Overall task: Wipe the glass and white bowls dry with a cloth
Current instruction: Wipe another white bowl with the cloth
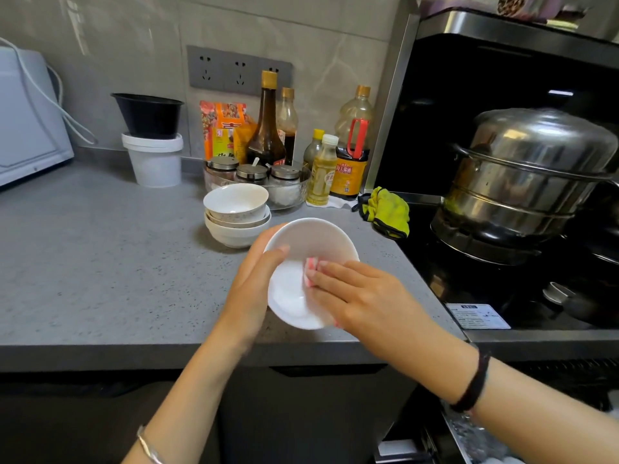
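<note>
Above counter edge: white bowl (311, 249) tilted, glossy, pink cloth (311, 267) inside.

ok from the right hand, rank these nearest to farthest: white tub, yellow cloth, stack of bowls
From the right hand:
1. yellow cloth, behind it by the stove
2. stack of bowls, back left
3. white tub, far left by the wall

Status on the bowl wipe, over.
Left hand grips white bowl at rim. Right hand presses pink cloth inside it. Stacked bowls behind, apart.
</note>
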Available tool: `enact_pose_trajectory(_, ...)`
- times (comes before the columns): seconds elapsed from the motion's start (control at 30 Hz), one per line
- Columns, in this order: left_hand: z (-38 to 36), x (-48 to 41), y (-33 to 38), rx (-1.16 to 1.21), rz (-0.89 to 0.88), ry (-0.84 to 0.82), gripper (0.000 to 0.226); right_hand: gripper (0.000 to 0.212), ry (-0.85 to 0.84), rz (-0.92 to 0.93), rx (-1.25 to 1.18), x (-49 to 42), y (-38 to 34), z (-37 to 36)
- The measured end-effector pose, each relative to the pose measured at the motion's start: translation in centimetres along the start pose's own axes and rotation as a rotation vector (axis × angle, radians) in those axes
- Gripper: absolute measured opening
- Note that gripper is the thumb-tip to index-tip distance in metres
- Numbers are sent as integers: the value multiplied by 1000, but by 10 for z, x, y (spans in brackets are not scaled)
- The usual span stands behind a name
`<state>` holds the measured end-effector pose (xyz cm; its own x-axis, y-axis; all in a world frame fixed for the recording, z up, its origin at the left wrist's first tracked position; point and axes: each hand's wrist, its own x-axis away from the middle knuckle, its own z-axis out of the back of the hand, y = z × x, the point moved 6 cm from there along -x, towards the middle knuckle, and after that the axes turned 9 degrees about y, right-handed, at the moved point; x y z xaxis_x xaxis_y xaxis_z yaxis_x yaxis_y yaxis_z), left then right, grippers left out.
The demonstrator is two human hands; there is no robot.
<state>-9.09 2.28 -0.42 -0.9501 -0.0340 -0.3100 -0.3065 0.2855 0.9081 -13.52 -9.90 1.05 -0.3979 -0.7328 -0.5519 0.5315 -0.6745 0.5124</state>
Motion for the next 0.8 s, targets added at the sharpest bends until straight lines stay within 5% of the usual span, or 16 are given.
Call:
enact_pose_trajectory(0.1,-3,8,-12,125,54,89,43,24,153,-177,-125,-15,-16,12)
enact_pose_trajectory(0.23,-7,13,-20,191,55,229,53,39,139,-400,-229,-26,-31,9)
enact_pose_trajectory(0.4,-1,4,-12,87,37,146,24,40,54,-40,-154,-4,-13,-3)
enact_pose_trajectory(0.53,-4,-4,-10,-18,27,-12,36,44,-102,167,229,6,20,-5)
enact_pose_trajectory(0.67,-9,-4,1,20,-42,44,20,47,-59,-49,210,-1,-3,-2)
enact_pose_trajectory(0.8,-13,1,-1,-6,-129,154,23,56,-86,-345,-215,-1,-35,-4)
